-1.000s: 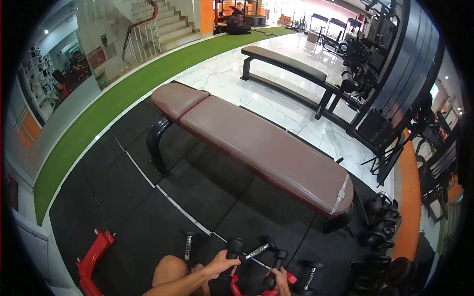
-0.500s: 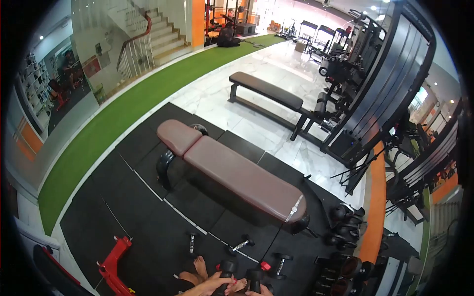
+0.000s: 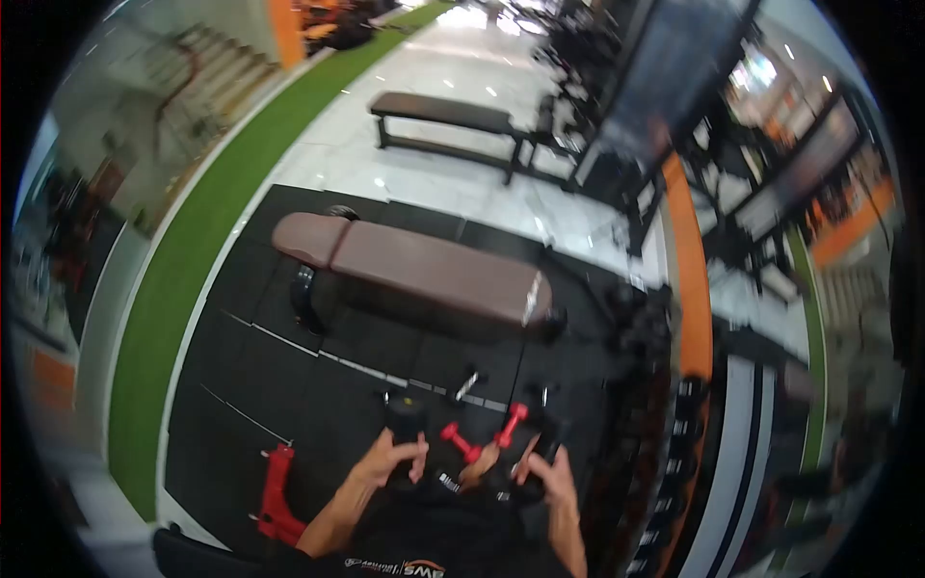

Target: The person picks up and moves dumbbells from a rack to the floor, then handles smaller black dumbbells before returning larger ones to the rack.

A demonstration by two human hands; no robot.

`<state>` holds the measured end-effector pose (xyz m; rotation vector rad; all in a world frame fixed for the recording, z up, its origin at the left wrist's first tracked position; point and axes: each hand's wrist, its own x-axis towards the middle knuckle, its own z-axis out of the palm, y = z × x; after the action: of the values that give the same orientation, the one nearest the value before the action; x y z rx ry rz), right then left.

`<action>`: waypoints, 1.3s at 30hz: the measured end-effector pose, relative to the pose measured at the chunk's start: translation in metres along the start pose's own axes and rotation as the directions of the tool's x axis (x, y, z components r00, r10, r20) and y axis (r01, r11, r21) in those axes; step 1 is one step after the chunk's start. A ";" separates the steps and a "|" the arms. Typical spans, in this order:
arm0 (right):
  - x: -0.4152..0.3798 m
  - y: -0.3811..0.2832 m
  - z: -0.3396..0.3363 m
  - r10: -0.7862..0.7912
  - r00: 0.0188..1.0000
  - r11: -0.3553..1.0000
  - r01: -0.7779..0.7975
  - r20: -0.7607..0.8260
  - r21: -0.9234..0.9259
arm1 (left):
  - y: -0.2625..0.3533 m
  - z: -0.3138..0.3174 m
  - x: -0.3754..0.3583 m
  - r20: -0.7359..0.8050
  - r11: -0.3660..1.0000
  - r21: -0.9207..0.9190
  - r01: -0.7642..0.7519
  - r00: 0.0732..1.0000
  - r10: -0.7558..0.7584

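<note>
My left hand [image 3: 388, 457] is closed around a black dumbbell [image 3: 407, 420], whose thick upper head stands up above my fingers. My right hand [image 3: 547, 474] grips a second black dumbbell [image 3: 546, 444]; it is blurred and partly hidden by the fingers. Both are held in front of my dark shirt [image 3: 434, 525]. Between the hands, beyond my feet, a red dumbbell [image 3: 462, 442] and another red dumbbell [image 3: 513, 425] lie on the black mat. Farther out are a chrome-handled dumbbell [image 3: 468, 386] and a similar small dumbbell [image 3: 545, 395].
A brown padded bench [image 3: 438, 270] stands ahead on the black floor mat [image 3: 241, 356]. A red metal frame [image 3: 277, 496] is at lower left. On the right runs a dumbbell rack [image 3: 677, 462] beside an orange strip [image 3: 690, 308]. A black bench [image 3: 443, 112] stands farther off.
My view has tilted down and shifted, bringing my shirt and forearms into sight. Both hands, still holding the black dumbbells, appear higher in view and farther apart. The red dumbbells show more fully.
</note>
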<state>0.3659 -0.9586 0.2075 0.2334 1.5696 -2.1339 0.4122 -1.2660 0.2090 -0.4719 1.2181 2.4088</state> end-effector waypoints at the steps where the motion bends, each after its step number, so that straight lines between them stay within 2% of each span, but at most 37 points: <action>1: -0.010 -0.004 0.006 -0.011 0.994 0.999 0.006 -0.113 -0.046 | 0.009 -0.003 0.000 0.067 1.000 0.018 -0.025 0.997 0.024; 3: -0.031 -0.016 0.017 -0.067 0.982 0.998 0.065 -0.176 -0.015 | 0.019 -0.006 0.002 0.096 0.999 0.048 0.004 0.995 -0.009; 7: -0.070 -0.006 0.018 -0.261 0.954 0.965 0.256 -0.151 -0.054 | 0.027 0.007 0.023 0.216 0.991 0.048 0.128 0.967 -0.135; 9: -0.095 0.007 0.028 -0.291 0.917 0.953 0.304 -0.272 0.004 | 0.025 0.020 0.034 0.287 0.979 0.141 0.147 0.940 -0.183; 12: -0.134 0.013 0.038 -0.327 0.832 0.930 0.367 -0.448 0.003 | 0.020 0.043 0.048 0.408 0.967 0.168 0.193 0.879 -0.247; 16: -0.184 0.020 0.018 -0.448 0.679 0.845 0.535 -0.582 -0.027 | 0.008 0.097 0.060 0.517 0.943 0.244 0.226 0.792 -0.324; 20: -0.226 0.018 -0.009 -0.483 0.523 0.759 0.650 -0.702 -0.037 | -0.013 0.161 0.070 0.603 0.919 0.330 0.215 0.701 -0.381; 23: -0.246 0.018 -0.030 -0.527 0.418 0.682 0.728 -0.741 -0.074 | -0.031 0.208 0.077 0.636 0.893 0.394 0.219 0.637 -0.437; 27: -0.275 0.019 -0.064 -0.568 0.353 0.568 0.822 -0.744 -0.044 | -0.062 0.269 0.077 0.647 0.873 0.449 0.191 0.604 -0.466; 31: -0.309 0.022 -0.090 -0.562 0.306 0.585 0.804 -0.768 -0.108 | -0.092 0.315 0.079 0.671 0.865 0.471 0.171 0.568 -0.477; 34: -0.330 0.024 -0.102 -0.570 0.252 0.573 0.804 -0.782 -0.159 | -0.111 0.346 0.081 0.720 0.866 0.481 0.136 0.503 -0.479; 39: -0.343 0.032 -0.120 -0.559 0.129 0.409 0.902 -0.819 -0.137 | -0.135 0.385 0.089 0.740 0.841 0.493 0.221 0.402 -0.539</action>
<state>0.6635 -0.7599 0.2806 0.7187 1.9020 -3.6134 0.3569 -0.8606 0.2921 0.5070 0.8292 1.5622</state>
